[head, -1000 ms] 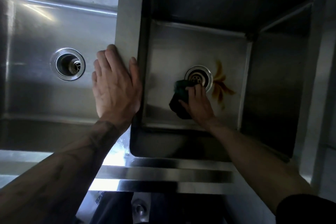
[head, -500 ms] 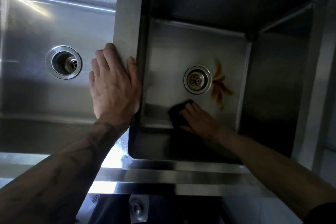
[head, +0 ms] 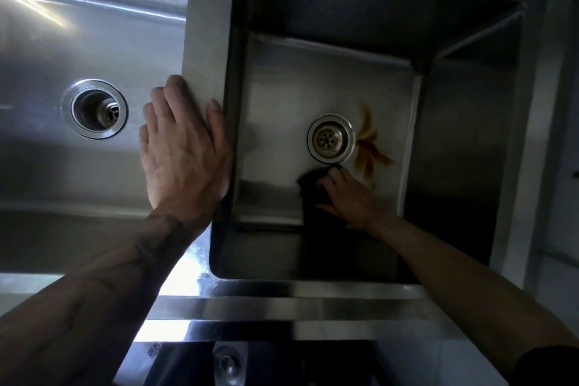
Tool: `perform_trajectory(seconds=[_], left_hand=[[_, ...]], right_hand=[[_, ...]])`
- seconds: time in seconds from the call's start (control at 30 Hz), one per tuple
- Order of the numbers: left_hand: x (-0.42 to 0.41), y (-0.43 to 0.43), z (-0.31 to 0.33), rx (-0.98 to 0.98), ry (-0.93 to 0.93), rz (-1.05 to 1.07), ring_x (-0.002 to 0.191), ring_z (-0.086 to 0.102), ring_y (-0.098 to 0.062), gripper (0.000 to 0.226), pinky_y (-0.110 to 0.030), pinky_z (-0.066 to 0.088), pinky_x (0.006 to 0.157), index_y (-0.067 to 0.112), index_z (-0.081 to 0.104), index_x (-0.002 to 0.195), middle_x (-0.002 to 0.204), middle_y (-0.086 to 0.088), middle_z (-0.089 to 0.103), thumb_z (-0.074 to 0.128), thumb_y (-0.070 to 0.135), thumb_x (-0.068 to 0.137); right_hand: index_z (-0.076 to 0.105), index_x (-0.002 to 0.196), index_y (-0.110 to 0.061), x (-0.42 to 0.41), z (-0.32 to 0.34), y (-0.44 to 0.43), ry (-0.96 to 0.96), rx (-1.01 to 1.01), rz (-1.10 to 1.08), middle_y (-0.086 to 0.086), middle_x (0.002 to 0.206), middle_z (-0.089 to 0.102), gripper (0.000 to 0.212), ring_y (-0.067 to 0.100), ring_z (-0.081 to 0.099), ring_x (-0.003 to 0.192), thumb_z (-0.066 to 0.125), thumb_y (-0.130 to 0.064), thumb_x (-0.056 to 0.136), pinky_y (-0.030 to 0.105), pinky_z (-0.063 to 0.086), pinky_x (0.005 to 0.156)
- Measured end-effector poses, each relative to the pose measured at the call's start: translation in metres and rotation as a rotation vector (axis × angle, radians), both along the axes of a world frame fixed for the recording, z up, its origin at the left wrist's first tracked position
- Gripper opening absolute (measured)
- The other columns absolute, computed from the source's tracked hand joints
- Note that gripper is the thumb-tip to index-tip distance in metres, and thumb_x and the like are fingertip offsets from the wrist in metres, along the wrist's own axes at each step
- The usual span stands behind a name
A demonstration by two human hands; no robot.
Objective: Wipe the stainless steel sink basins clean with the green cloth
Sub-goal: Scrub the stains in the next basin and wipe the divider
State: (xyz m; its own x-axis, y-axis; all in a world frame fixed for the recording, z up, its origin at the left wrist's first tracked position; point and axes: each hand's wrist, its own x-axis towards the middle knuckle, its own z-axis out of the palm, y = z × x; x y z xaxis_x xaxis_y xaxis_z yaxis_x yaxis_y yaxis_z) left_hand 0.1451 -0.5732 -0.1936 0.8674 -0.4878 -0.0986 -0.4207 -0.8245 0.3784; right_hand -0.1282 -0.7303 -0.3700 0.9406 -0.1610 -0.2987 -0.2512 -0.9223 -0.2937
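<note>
The green cloth [head: 313, 197] is pressed on the right basin [head: 282, 103] floor, near the drain [head: 330, 138], under the right hand [head: 351, 197], fingers flat. The left hand [head: 185, 153] is laid flat-fingered on the divider [head: 206, 56]. Firm strokes are needed over the orange stain [head: 369, 150].

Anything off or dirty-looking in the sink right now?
Yes: an orange-brown stain fans out on the floor of the right basin, just right of the drain. The cloth under the right hand sits on the drain's near side, not on the stain.
</note>
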Motion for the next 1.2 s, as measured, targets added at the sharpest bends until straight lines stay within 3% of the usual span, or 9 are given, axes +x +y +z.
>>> perform_trajectory(seconds=[0.13,0.3,0.5,0.7,0.77,0.9,0.97,1.1,1.2], left_hand=[[0.0,0.0,-0.002,0.005,-0.007,-0.002,0.115,0.05,-0.045,0.047,-0.058,0.04,0.097,-0.001,0.047,0.134,0.123,-0.024,0.052,0.036,0.036,0.107],[0.001,0.0,-0.001,0.001,-0.008,0.003,0.116,0.05,-0.045,0.048,-0.057,0.04,0.098,0.0,0.047,0.135,0.124,-0.024,0.052,0.036,0.037,0.107],[0.0,0.0,-0.002,0.004,-0.013,0.013,0.116,0.049,-0.044,0.046,-0.057,0.04,0.098,0.001,0.047,0.134,0.124,-0.024,0.052,0.037,0.037,0.108],[0.0,0.0,0.0,-0.002,-0.001,0.01,0.114,0.049,-0.045,0.043,-0.059,0.04,0.096,0.002,0.047,0.131,0.123,-0.024,0.051,0.037,0.037,0.108],[0.0,0.0,-0.001,-0.001,-0.001,0.015,0.116,0.048,-0.045,0.043,-0.06,0.04,0.098,0.002,0.046,0.134,0.124,-0.024,0.051,0.038,0.037,0.108],[0.0,0.001,-0.003,0.007,-0.02,0.014,0.116,0.048,-0.045,0.044,-0.059,0.039,0.097,0.002,0.046,0.134,0.124,-0.025,0.051,0.038,0.037,0.109],[-0.001,0.001,-0.003,0.004,-0.021,0.015,0.116,0.048,-0.044,0.044,-0.058,0.039,0.097,0.002,0.046,0.134,0.124,-0.024,0.051,0.037,0.037,0.109],[-0.002,0.0,-0.002,0.002,-0.016,0.021,0.116,0.047,-0.044,0.042,-0.06,0.039,0.097,0.003,0.046,0.133,0.124,-0.025,0.05,0.038,0.036,0.109],[-0.002,0.0,-0.002,-0.011,-0.014,0.021,0.116,0.047,-0.044,0.041,-0.059,0.039,0.097,0.003,0.045,0.133,0.124,-0.025,0.05,0.038,0.036,0.11]], right_hand=[[0.056,0.121,-0.004,0.023,-0.003,-0.002,-0.046,-0.116,-0.389,0.019,0.113,0.052,0.049,0.033,0.049,0.099,0.073,-0.038,0.089,0.041,0.045,0.079],[0.058,0.12,-0.009,-0.024,0.01,0.005,0.035,0.019,0.102,0.016,0.115,0.053,0.051,0.035,0.055,0.102,0.077,-0.041,0.085,0.043,0.053,0.085],[0.053,0.123,-0.003,0.009,-0.012,-0.024,0.012,-0.071,-0.474,0.022,0.119,0.048,0.05,0.042,0.052,0.102,0.073,-0.036,0.09,0.047,0.05,0.085],[0.058,0.119,-0.009,-0.038,0.008,-0.003,0.053,-0.005,0.116,0.016,0.116,0.055,0.056,0.035,0.054,0.104,0.079,-0.044,0.081,0.043,0.054,0.086],[0.057,0.121,-0.008,-0.029,0.002,-0.016,0.071,0.025,0.006,0.016,0.119,0.051,0.053,0.035,0.052,0.105,0.078,-0.04,0.084,0.046,0.054,0.084],[0.055,0.124,-0.005,0.011,-0.01,-0.026,0.041,-0.031,-0.509,0.021,0.118,0.048,0.05,0.039,0.049,0.104,0.073,-0.037,0.09,0.046,0.048,0.087],[0.057,0.122,-0.004,0.006,-0.005,-0.011,0.016,-0.066,-0.439,0.022,0.117,0.051,0.051,0.041,0.052,0.104,0.076,-0.037,0.087,0.047,0.049,0.088],[0.057,0.12,-0.007,-0.035,0.01,-0.003,0.08,0.005,0.033,0.017,0.116,0.051,0.055,0.038,0.056,0.101,0.079,-0.04,0.083,0.047,0.056,0.085],[0.055,0.123,-0.004,-0.021,0.002,-0.026,0.121,0.065,-0.298,0.022,0.123,0.048,0.05,0.041,0.053,0.109,0.073,-0.036,0.089,0.049,0.053,0.089]])
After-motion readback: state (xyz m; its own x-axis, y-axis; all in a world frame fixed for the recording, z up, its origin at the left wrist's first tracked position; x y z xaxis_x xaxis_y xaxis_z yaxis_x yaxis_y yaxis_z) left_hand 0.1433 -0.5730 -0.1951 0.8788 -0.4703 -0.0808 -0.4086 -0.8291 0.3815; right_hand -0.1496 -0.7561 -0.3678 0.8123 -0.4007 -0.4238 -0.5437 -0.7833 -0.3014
